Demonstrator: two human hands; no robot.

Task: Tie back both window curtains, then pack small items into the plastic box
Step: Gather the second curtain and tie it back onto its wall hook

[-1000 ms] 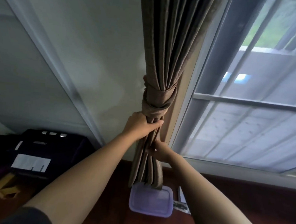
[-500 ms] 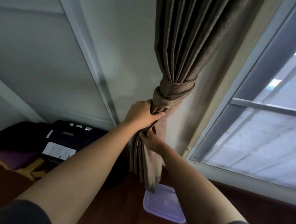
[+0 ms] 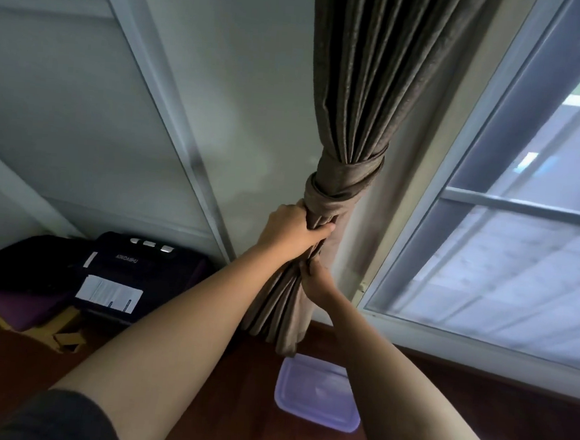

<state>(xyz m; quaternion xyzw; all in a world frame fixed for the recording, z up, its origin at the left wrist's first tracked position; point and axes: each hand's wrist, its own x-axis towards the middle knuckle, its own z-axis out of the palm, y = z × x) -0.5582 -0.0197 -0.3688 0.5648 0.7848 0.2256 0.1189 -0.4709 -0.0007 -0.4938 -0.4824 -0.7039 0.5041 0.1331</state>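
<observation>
Hands: both are raised to the cloth, one above the other, each closed round it.
Upper grip: the left hand (image 3: 289, 232) wraps its fingers and thumb round the gathered bundle directly under the knot, with the thumb lying across the front of the folds.
Lower grip: the right hand (image 3: 317, 282) sits just below the left one and nearly touches it. It clutches the hanging folds from the window side, and its fingertips are buried in the cloth.
Cloth: the brown curtain (image 3: 359, 87) hangs in tight pleats from the top of the view, between the pale wall (image 3: 240, 79) and the window (image 3: 519, 263).
Tie: a knot (image 3: 339, 189) of the same brown fabric cinches the pleats into a narrow waist. One band loops round the bundle and a thicker twist bulges on its left side.
Tail: below the hands the curtain spreads a little, and its hem ends just above the floor (image 3: 202, 368).
Container: the plastic box (image 3: 314, 393), translucent lilac with its lid on, lies flat on the dark reddish wood right under the hem. The right forearm covers its right edge, and I cannot tell what is inside.
Corner: a dark suitcase (image 3: 141, 264) with a white label (image 3: 108, 293) stands against the wall at the left, well apart from the box.
</observation>
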